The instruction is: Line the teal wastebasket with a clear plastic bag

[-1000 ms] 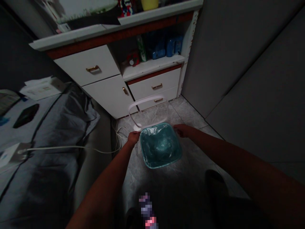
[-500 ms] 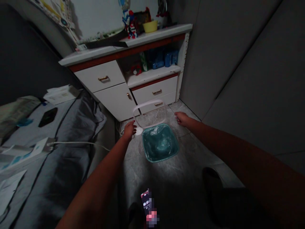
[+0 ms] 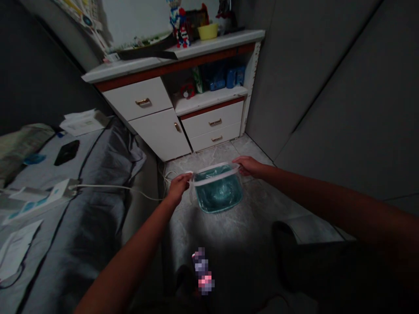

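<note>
A teal trash bin (image 3: 218, 201) stands on the tiled floor, lined with a clear plastic bag (image 3: 194, 201) that hangs over its outer side. Across its top lies a pale pinkish-white rim ring (image 3: 214, 178), its near bar crossing in front of the opening. My left hand (image 3: 179, 187) pinches the ring's left end, and my right hand (image 3: 248, 166) grips its right end. Whether the ring sits down on the bin's edge all round, I cannot tell.
A white cabinet (image 3: 150, 126) with drawers stands ahead. Left is a bed (image 3: 94, 209) bearing a power strip (image 3: 55, 196), whose white cable (image 3: 121, 186) runs toward the floor. Grey panels (image 3: 327, 109) rise on the right. A lit phone (image 3: 200, 266) is near my feet.
The rim ring has swung down from upright behind the bin to lie across its top. My hands, apart and open before, have closed on the ring's two ends.
</note>
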### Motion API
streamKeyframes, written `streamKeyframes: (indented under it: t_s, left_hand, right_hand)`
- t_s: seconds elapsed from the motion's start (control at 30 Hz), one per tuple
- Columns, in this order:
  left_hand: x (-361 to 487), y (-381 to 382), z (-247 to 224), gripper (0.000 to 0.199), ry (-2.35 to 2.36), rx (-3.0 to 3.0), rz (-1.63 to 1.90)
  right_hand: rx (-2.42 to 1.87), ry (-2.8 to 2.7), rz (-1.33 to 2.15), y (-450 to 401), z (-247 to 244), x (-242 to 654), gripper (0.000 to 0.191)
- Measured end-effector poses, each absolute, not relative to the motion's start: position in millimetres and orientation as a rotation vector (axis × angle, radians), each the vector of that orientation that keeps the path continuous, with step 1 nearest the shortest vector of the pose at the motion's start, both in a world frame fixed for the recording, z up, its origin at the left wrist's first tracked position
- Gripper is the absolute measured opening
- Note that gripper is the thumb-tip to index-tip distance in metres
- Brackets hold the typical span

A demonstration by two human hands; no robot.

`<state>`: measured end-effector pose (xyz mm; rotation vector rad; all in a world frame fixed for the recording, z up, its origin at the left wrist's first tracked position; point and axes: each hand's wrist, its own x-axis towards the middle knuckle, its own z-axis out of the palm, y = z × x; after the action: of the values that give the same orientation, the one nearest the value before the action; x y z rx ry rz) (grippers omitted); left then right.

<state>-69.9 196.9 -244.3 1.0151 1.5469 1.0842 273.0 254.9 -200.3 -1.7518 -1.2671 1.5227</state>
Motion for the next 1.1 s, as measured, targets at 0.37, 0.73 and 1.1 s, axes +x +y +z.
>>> streamKeyframes:
  t_s: [0.37,0.73,1.1]
  left_hand:
    - [-88,129,-304,0.091,1.547,1.844,0.457]
    - [-94,144,-301,0.104,1.489,1.803,0.413]
    - [-96,141,-291,0.107,1.386,1.651,0.322]
  right_hand:
    - [-1.748,-2.276,0.895,192,-275,303,0.031]
    - [-1.841,-2.637,0.434,194,-244,270,0.033]
    - [-1.521,-2.687,1.242,246,-389,131,0.072]
